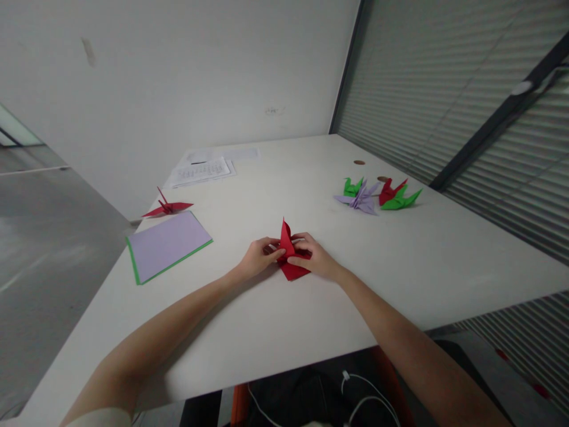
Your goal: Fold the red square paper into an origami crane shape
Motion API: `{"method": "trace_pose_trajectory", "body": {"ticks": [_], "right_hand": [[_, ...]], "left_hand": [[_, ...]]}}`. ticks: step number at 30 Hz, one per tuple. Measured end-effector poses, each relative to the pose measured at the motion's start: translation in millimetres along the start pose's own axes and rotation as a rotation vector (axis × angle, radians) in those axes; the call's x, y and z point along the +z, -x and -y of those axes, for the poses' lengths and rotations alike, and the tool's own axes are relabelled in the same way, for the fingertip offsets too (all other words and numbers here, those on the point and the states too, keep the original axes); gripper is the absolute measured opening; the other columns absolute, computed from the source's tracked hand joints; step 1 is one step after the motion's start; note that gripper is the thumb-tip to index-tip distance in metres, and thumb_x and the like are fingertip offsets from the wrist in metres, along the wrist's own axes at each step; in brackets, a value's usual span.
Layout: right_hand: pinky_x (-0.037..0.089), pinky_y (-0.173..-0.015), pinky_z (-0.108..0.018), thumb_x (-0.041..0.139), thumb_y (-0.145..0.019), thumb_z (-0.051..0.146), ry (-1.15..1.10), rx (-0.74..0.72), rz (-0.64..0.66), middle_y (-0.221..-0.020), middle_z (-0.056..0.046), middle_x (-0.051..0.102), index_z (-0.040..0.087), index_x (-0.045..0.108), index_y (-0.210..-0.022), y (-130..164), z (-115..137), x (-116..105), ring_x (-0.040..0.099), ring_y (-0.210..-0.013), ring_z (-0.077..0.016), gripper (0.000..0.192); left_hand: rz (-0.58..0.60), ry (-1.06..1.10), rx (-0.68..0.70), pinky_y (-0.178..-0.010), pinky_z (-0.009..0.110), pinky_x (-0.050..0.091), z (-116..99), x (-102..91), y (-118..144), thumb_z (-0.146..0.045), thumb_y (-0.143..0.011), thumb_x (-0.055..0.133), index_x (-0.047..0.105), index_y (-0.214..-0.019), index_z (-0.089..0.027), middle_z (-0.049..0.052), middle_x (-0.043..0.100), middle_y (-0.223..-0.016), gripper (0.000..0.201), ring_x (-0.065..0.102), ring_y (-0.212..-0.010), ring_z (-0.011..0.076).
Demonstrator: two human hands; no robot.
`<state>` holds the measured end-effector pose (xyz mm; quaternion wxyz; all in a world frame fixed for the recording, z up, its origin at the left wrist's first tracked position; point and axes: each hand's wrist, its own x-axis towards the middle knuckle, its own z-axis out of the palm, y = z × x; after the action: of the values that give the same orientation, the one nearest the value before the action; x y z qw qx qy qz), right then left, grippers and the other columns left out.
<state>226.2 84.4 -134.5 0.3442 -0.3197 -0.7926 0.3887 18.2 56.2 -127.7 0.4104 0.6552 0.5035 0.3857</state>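
Note:
A partly folded red paper piece point(291, 261) lies on the white table point(275, 320) in front of me, one pointed flap standing up. My left hand point(258, 257) pinches its left side, fingertips on the raised flap. My right hand point(313, 258) presses down on its right side. Both hands hold the same paper against the tabletop.
A stack of lilac and green paper sheets point(168, 244) lies to the left, with a finished red crane point(166, 207) behind it. Printed white sheets point(202, 171) lie farther back. Green, lilac and red folded cranes point(377, 196) sit at the right near the slatted blinds point(466, 107).

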Motion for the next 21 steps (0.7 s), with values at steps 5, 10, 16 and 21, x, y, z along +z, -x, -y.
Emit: {"method": "trace_pose_trajectory", "body": {"ticks": [5, 10, 16, 21], "right_hand": [[0.046, -0.099, -0.04, 0.063, -0.086, 0.036, 0.052, -0.028, -0.087, -0.109, -0.009, 0.055, 0.022, 0.075, -0.085, -1, -3, 3, 0.057, -0.108, -0.0212, 0.019], [0.047, -0.097, -0.039, 0.063, -0.085, 0.029, 0.082, 0.023, -0.144, -0.105, -0.009, 0.054, 0.02, 0.074, -0.074, -4, -8, 3, 0.058, -0.102, -0.0198, 0.018], [0.049, -0.089, -0.037, 0.069, -0.078, 0.027, 0.11, 0.123, -0.181, -0.103, -0.006, 0.056, 0.02, 0.071, -0.066, -5, -10, 8, 0.061, -0.09, -0.0172, 0.014], [0.051, -0.079, -0.036, 0.075, -0.073, 0.033, 0.149, 0.138, -0.285, -0.094, -0.005, 0.058, 0.02, 0.069, -0.066, -5, -8, 12, 0.06, -0.083, -0.0174, 0.016]], "left_hand": [[-0.004, -0.015, 0.053, -0.063, 0.025, 0.052, -1, 3.8, 3, -0.032, -0.081, 0.065, 0.069, -0.108, -0.012, 0.008, 0.072, -0.089, 0.033, 0.065, -0.068, 0.0145], [0.005, 0.044, 0.113, -0.076, 0.029, 0.055, 0, 11.0, 7, -0.025, -0.08, 0.067, 0.068, -0.106, -0.013, 0.009, 0.072, -0.098, 0.03, 0.067, -0.081, 0.0164], [-0.02, 0.081, 0.052, -0.076, 0.03, 0.056, -1, 14.6, 8, -0.024, -0.08, 0.066, 0.068, -0.106, -0.011, 0.011, 0.073, -0.096, 0.029, 0.068, -0.081, 0.018], [-0.035, 0.057, 0.056, -0.074, 0.031, 0.057, 1, 15.9, 7, -0.024, -0.077, 0.07, 0.068, -0.11, -0.011, 0.011, 0.073, -0.096, 0.035, 0.068, -0.078, 0.0182]]}}
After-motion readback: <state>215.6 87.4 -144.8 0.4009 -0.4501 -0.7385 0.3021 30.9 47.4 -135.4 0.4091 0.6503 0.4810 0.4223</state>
